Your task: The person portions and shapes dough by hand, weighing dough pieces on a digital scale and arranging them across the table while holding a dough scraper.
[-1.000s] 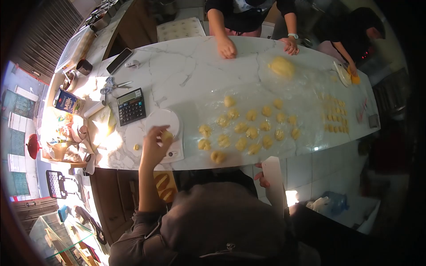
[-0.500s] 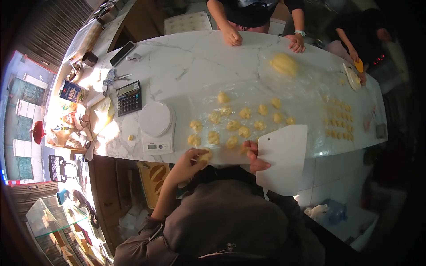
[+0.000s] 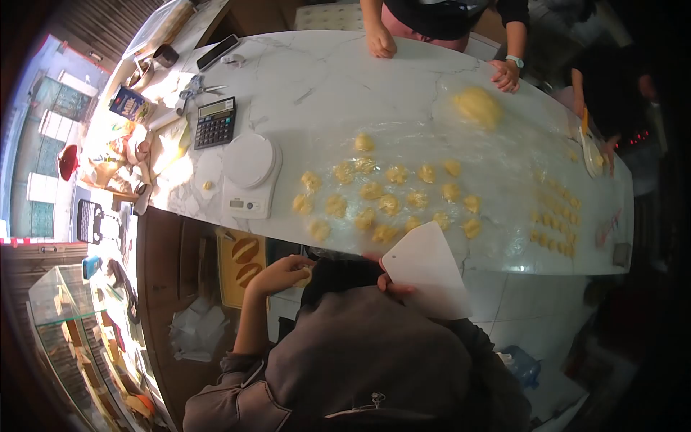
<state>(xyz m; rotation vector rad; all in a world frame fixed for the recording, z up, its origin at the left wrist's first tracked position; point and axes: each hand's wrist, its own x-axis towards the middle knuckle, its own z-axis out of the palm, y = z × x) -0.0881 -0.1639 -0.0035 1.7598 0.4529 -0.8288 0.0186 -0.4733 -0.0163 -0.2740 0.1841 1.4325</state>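
Observation:
My left hand (image 3: 286, 273) is just off the table's near edge, its fingers closed on a small piece of yellow dough (image 3: 305, 276). To the right, my right hand (image 3: 394, 282) grips a white flat scraper (image 3: 427, 269) that overlaps the table edge. Dough pieces (image 3: 335, 206) lie in loose rows on a clear plastic sheet (image 3: 497, 237) in front of my hands. The white scale (image 3: 248, 205) stands left of them with a bare round plate (image 3: 249, 160). A small dough bit (image 3: 207, 185) sits alone further left.
A calculator (image 3: 215, 123), scissors (image 3: 201, 89) and a phone (image 3: 218, 52) lie at the left. A large dough lump (image 3: 477, 107) is near a person's hands (image 3: 505, 75) across the marble table (image 3: 302, 65). Small dough pieces (image 3: 554, 219) form rows at right.
My left hand has left the scale with the dough and moved down off the table edge. The scraper rose over the edge, then moved left and lower. The view has shifted.

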